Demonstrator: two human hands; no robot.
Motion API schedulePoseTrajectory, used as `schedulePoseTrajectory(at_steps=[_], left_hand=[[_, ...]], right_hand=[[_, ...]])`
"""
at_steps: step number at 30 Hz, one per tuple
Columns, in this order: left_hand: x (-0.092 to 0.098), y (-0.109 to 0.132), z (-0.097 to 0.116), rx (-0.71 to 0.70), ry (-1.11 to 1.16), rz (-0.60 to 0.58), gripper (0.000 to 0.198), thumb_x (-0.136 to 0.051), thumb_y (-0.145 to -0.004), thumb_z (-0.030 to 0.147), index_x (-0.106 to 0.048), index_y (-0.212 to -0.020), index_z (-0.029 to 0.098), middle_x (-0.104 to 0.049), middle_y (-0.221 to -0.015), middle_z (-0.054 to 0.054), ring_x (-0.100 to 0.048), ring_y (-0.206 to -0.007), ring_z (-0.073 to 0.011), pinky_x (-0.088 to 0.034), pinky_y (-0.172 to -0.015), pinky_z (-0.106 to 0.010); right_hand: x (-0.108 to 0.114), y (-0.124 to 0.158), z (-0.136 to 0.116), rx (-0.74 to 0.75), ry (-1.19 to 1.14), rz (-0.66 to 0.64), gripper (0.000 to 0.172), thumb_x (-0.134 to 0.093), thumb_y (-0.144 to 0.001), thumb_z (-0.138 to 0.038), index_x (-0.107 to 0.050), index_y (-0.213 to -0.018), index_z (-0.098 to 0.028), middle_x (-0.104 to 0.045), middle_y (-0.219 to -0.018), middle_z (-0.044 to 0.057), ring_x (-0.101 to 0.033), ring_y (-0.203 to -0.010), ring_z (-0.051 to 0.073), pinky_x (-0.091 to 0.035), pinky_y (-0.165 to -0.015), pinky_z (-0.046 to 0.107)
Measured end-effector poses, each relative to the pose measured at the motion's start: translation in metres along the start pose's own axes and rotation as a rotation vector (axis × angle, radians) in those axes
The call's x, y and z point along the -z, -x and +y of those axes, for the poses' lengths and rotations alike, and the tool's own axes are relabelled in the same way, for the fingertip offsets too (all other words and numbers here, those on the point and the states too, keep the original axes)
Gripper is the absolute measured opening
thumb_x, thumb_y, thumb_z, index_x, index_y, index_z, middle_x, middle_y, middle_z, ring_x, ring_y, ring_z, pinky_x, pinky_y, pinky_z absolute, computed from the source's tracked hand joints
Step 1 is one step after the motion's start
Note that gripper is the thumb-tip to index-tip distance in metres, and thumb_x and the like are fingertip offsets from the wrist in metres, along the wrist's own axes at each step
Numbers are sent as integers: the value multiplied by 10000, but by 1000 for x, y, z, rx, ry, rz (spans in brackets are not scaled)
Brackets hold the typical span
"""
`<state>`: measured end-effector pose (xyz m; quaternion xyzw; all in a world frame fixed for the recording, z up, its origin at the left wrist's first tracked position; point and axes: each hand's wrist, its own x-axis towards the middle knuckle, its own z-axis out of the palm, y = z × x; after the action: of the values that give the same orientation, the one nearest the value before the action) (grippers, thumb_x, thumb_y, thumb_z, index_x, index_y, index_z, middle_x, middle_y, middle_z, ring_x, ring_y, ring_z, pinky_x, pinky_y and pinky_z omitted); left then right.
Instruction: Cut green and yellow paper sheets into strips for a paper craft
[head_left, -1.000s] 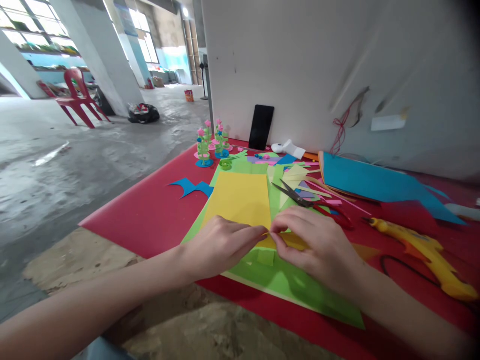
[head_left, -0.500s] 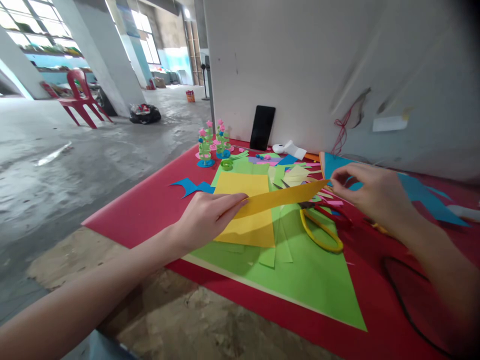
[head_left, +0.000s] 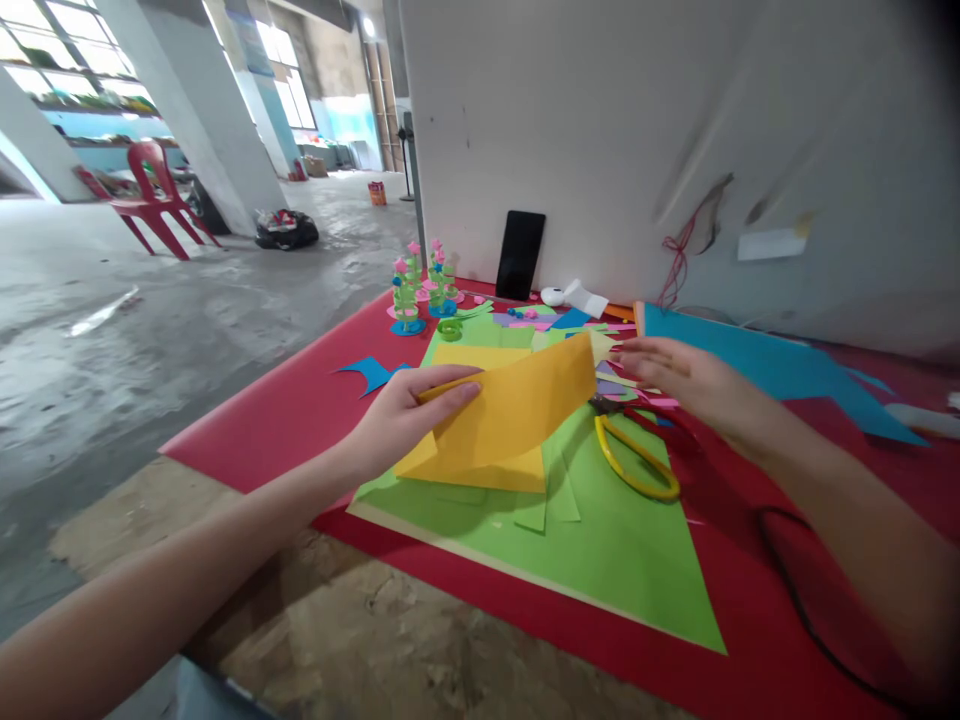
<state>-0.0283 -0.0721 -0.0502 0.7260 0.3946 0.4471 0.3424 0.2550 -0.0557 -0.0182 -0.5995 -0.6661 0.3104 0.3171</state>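
A piece of yellow paper (head_left: 517,405) is pinched at its left end between the thumb and fingers of my left hand (head_left: 397,415). It bends slightly and hangs over a larger yellow sheet (head_left: 487,478), which lies on a green sheet (head_left: 630,570). My right hand (head_left: 686,372) hovers just right of the paper's free end, fingers stretched out, with a small gap and nothing held. Below that hand lie scissors (head_left: 637,478) with one yellow and one red handle loop, their blades partly covered by the paper.
Several small paper plant-like models (head_left: 407,295) stand at the back left. A black phone (head_left: 521,255) leans on the white wall. Blue paper (head_left: 765,365) lies at right, with a dark cable (head_left: 787,590) nearer. Paper scraps cover the red surface (head_left: 285,400) behind the scissors.
My right hand has released the paper's right end and opened beside it. The paper's right end has swung left and tilted, showing more of its face. My left hand still holds it.
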Motion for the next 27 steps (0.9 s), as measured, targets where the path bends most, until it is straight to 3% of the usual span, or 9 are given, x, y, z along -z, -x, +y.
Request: schedulePoseTrajectory(at_steps=[3, 5, 9, 13, 15, 20, 24, 27], left_hand=[[0, -1, -3, -7, 76, -55, 288, -461, -832, 268, -565, -1087, 185, -651, -1003, -72, -629, -856, -177, -539, -669, -243], [1, -3, -2, -43, 3, -66, 292, -424, -847, 238, -547, -1109, 195, -625, -1063, -73, -605, -929, -181, -527, -728, -263], [7, -8, -2, -36, -391, -142, 326, -396, -799, 126, -564, -1069, 197, -579, -1145, -47, -528, -1064, -190, -465, -861, -311], [10, -7, -11, -43, -816, -205, 386, -373, -715, 70, -585, -1004, 214, -482, -1251, -34, -582, -951, -209, -500, -749, -344], [8, -6, -13, -81, -941, -237, 377, -374, -710, 63, -599, -968, 221, -518, -1204, -25, -558, -976, -226, -495, -732, -365], [-4, -3, -11, -234, -869, -344, 233, -413, -819, 225, -610, -938, 192, -580, -1100, -42, -509, -1038, -190, -407, -893, -349], [-11, 0, -14, -237, -755, -445, 418, -474, -779, 447, -545, -1080, 166, -551, -1152, -84, -521, -1035, -210, -439, -856, -332], [-13, 0, -20, -227, -715, -457, 476, -524, -734, 473, -537, -1092, 158, -544, -1161, -102, -519, -1043, -227, -446, -851, -336]], right_hand=[[-11, -2, 7, -17, -14, -120, 478, -443, -778, -492, -469, -1143, -183, -580, -1138, 126, -564, -1009, 241, -501, -794, 378], [-17, -1, 11, -1, 15, -167, 522, -466, -766, -482, -440, -1179, -164, -593, -1116, 132, -568, -1003, 235, -514, -771, 355], [-29, 3, 13, 94, 161, -194, 557, -582, -677, -471, -484, -1144, -183, -561, -1153, 118, -536, -1036, 248, -471, -832, 387], [-37, 9, 15, 206, 317, -234, 443, -578, -685, -443, -557, -1061, -210, -571, -1132, 92, -523, -1027, 272, -422, -855, 464], [-41, 10, 15, 262, 378, -251, 447, -581, -685, -425, -561, -1064, -188, -569, -1134, 108, -504, -1049, 282, -392, -882, 483], [-47, 9, 18, 404, 481, -261, 500, -582, -695, -391, -518, -1141, -176, -465, -1269, 124, -372, -1187, 291, -307, -956, 502], [-49, 8, 17, 486, 514, -274, 359, -538, -749, -337, -570, -1064, -167, -591, -1107, 110, -486, -1066, 255, -363, -911, 458], [-48, 8, 13, 530, 521, -270, 250, -511, -775, -305, -607, -969, -179, -631, -1005, 87, -523, -977, 235, -405, -844, 431]])
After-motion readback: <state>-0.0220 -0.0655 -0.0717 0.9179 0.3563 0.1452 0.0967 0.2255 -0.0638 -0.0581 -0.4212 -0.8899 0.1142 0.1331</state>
